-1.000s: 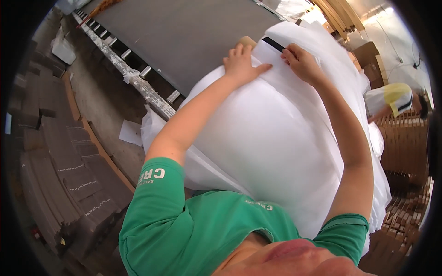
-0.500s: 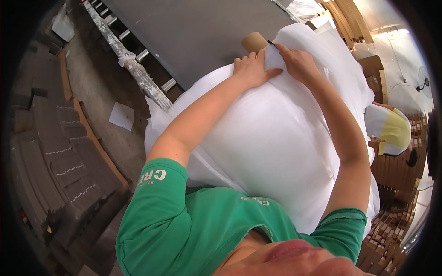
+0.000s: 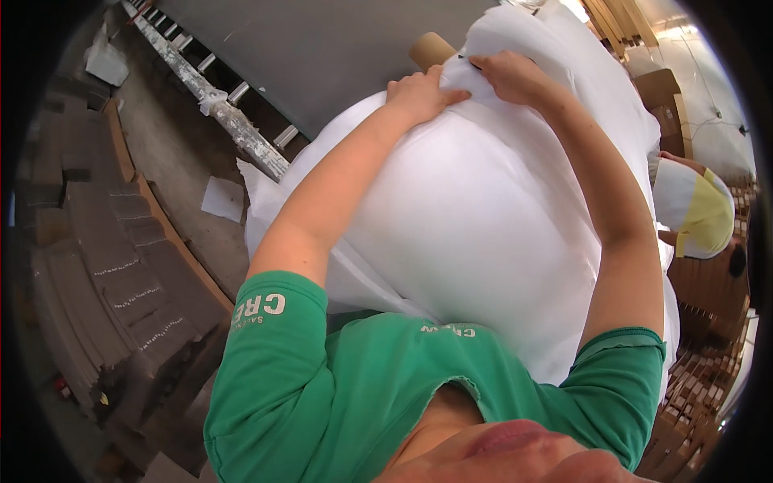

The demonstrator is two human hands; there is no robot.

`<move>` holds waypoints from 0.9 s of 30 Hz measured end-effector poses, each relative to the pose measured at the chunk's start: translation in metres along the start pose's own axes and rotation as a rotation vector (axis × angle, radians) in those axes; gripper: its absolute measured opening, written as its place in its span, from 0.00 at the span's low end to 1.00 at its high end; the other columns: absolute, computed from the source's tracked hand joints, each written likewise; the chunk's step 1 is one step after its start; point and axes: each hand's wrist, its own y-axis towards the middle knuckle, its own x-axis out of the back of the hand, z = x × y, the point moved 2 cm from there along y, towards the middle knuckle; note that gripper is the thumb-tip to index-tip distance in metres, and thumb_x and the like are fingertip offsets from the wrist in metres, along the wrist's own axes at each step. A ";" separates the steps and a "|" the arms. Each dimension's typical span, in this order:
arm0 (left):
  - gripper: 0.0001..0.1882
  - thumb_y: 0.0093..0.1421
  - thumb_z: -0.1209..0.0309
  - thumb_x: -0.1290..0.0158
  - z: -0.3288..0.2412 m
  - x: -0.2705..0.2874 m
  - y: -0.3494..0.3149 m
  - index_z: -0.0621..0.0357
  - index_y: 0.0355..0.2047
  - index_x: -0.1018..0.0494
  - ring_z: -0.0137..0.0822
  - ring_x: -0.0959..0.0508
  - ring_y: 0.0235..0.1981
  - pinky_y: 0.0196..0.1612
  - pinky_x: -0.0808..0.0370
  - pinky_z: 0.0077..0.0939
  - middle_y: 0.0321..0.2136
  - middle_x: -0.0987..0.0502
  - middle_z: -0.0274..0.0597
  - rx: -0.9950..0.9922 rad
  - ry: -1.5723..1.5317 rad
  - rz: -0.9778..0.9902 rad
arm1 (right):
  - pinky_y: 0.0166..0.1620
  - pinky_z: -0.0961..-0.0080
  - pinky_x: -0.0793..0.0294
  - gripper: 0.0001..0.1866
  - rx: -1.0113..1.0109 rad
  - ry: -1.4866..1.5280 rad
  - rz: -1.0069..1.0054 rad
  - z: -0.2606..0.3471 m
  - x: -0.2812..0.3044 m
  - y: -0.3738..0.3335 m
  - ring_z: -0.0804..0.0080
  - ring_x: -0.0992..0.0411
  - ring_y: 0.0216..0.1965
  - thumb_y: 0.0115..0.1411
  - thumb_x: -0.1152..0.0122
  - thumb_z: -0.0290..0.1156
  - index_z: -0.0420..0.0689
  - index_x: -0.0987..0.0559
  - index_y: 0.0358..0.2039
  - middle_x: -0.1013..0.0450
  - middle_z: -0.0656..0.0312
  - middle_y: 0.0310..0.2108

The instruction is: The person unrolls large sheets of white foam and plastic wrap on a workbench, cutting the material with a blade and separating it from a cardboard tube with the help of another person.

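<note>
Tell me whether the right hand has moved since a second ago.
Yes: judged against the cardboard tube, the right hand has moved left, closer to it.

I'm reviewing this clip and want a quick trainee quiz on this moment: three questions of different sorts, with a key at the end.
1. Multiple choice: what does the left hand rest on?
A) a cardboard stack
B) the white sheeting
C) a metal roller

2. True or false: in the picture, the brown cardboard tube shows to the left of the right hand.

3. Fill in: the co-worker's shirt shows white and ____.

Key: 1. B; 2. true; 3. yellow.
</note>
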 end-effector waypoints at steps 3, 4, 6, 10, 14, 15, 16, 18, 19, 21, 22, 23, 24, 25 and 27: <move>0.39 0.54 0.35 0.55 -0.001 -0.002 -0.002 0.51 0.56 0.36 0.43 0.25 0.47 0.51 0.33 0.37 0.43 0.22 0.44 -0.004 0.032 -0.013 | 0.37 0.60 0.27 0.22 0.068 0.036 -0.109 -0.009 -0.012 -0.022 0.49 0.26 0.34 0.55 0.51 0.21 0.47 0.27 0.51 0.25 0.48 0.30; 0.38 0.54 0.36 0.55 0.001 0.000 -0.004 0.50 0.56 0.35 0.43 0.25 0.48 0.51 0.33 0.35 0.43 0.23 0.44 -0.005 0.024 -0.004 | 0.37 0.60 0.27 0.22 0.050 0.044 -0.102 -0.011 -0.015 -0.030 0.49 0.26 0.34 0.55 0.51 0.21 0.47 0.27 0.51 0.25 0.48 0.30; 0.39 0.54 0.35 0.56 0.004 -0.001 -0.003 0.48 0.57 0.35 0.41 0.25 0.48 0.51 0.33 0.34 0.44 0.23 0.42 0.021 0.002 0.016 | 0.37 0.59 0.27 0.19 0.111 -0.007 -0.062 -0.011 -0.009 -0.045 0.49 0.26 0.33 0.58 0.52 0.23 0.47 0.26 0.51 0.25 0.48 0.31; 0.39 0.54 0.35 0.56 -0.009 -0.007 -0.005 0.47 0.57 0.36 0.41 0.27 0.51 0.53 0.35 0.35 0.47 0.24 0.42 0.022 0.023 0.061 | 0.37 0.59 0.27 0.16 0.141 -0.095 -0.100 -0.033 -0.019 -0.087 0.50 0.26 0.34 0.60 0.52 0.27 0.46 0.25 0.48 0.25 0.48 0.31; 0.38 0.55 0.35 0.57 -0.005 -0.017 -0.008 0.51 0.54 0.34 0.42 0.27 0.50 0.51 0.39 0.39 0.45 0.24 0.44 -0.017 -0.047 0.038 | 0.35 0.57 0.28 0.12 0.065 -0.067 0.093 -0.039 -0.008 -0.144 0.49 0.28 0.31 0.60 0.50 0.29 0.44 0.23 0.41 0.26 0.47 0.28; 0.39 0.55 0.35 0.57 -0.001 -0.014 -0.008 0.51 0.56 0.36 0.42 0.28 0.51 0.52 0.39 0.40 0.46 0.25 0.45 -0.005 -0.051 0.045 | 0.34 0.57 0.29 0.12 0.072 -0.098 0.116 -0.037 -0.003 -0.157 0.48 0.28 0.30 0.59 0.50 0.28 0.44 0.23 0.41 0.26 0.48 0.27; 0.40 0.55 0.36 0.56 0.001 -0.014 -0.008 0.50 0.58 0.38 0.42 0.28 0.52 0.53 0.39 0.40 0.48 0.26 0.45 0.000 -0.060 0.054 | 0.33 0.57 0.30 0.12 0.074 -0.131 0.141 -0.036 0.004 -0.171 0.48 0.29 0.29 0.58 0.50 0.26 0.44 0.23 0.42 0.26 0.48 0.27; 0.40 0.55 0.36 0.56 0.005 -0.014 -0.011 0.50 0.60 0.41 0.42 0.30 0.54 0.54 0.40 0.41 0.52 0.29 0.45 -0.047 -0.080 -0.010 | 0.32 0.57 0.31 0.13 0.036 -0.118 0.179 -0.038 0.019 -0.196 0.49 0.29 0.28 0.57 0.49 0.23 0.45 0.23 0.42 0.27 0.48 0.24; 0.41 0.55 0.37 0.55 0.009 -0.013 -0.012 0.49 0.61 0.43 0.41 0.33 0.56 0.56 0.40 0.42 0.55 0.32 0.45 -0.093 -0.093 -0.070 | 0.32 0.57 0.31 0.13 0.044 -0.125 0.181 -0.033 0.032 -0.205 0.49 0.29 0.28 0.57 0.49 0.23 0.45 0.23 0.42 0.27 0.48 0.24; 0.41 0.55 0.38 0.53 0.010 -0.018 -0.011 0.48 0.62 0.45 0.43 0.36 0.58 0.57 0.41 0.42 0.58 0.36 0.46 -0.220 -0.133 -0.180 | 0.34 0.60 0.29 0.11 -0.099 -0.142 0.167 -0.026 0.059 -0.218 0.53 0.28 0.29 0.53 0.48 0.19 0.42 0.23 0.37 0.27 0.50 0.22; 0.42 0.55 0.39 0.52 0.010 -0.018 -0.012 0.48 0.63 0.47 0.44 0.39 0.60 0.59 0.41 0.43 0.61 0.40 0.46 -0.345 -0.160 -0.286 | 0.33 0.60 0.30 0.12 -0.072 -0.049 0.006 -0.031 0.064 -0.214 0.54 0.28 0.27 0.55 0.47 0.20 0.43 0.24 0.40 0.28 0.50 0.21; 0.42 0.55 0.39 0.52 0.008 -0.019 -0.014 0.48 0.63 0.47 0.44 0.39 0.60 0.59 0.41 0.43 0.61 0.40 0.46 -0.335 -0.165 -0.290 | 0.31 0.61 0.30 0.14 -0.043 0.050 -0.151 -0.036 0.067 -0.210 0.54 0.29 0.25 0.56 0.47 0.22 0.44 0.24 0.44 0.28 0.51 0.21; 0.42 0.55 0.39 0.51 0.001 -0.018 -0.015 0.48 0.63 0.46 0.46 0.41 0.61 0.59 0.40 0.43 0.61 0.42 0.48 -0.409 -0.160 -0.334 | 0.29 0.63 0.31 0.18 0.017 0.089 -0.291 -0.036 0.073 -0.196 0.55 0.30 0.22 0.59 0.47 0.24 0.46 0.28 0.50 0.29 0.51 0.20; 0.42 0.54 0.40 0.49 -0.005 -0.016 -0.017 0.49 0.63 0.45 0.48 0.42 0.62 0.59 0.40 0.42 0.62 0.44 0.49 -0.478 -0.150 -0.380 | 0.27 0.65 0.32 0.20 0.033 0.229 -0.434 -0.024 0.071 -0.173 0.61 0.32 0.18 0.60 0.47 0.26 0.47 0.31 0.54 0.31 0.53 0.18; 0.44 0.50 0.39 0.46 -0.023 -0.009 -0.021 0.52 0.60 0.41 0.51 0.40 0.60 0.59 0.38 0.40 0.59 0.40 0.51 -0.452 -0.162 -0.399 | 0.30 0.76 0.31 0.21 -0.074 0.661 -0.394 -0.003 0.052 -0.131 0.77 0.33 0.23 0.64 0.50 0.30 0.45 0.34 0.58 0.31 0.60 0.20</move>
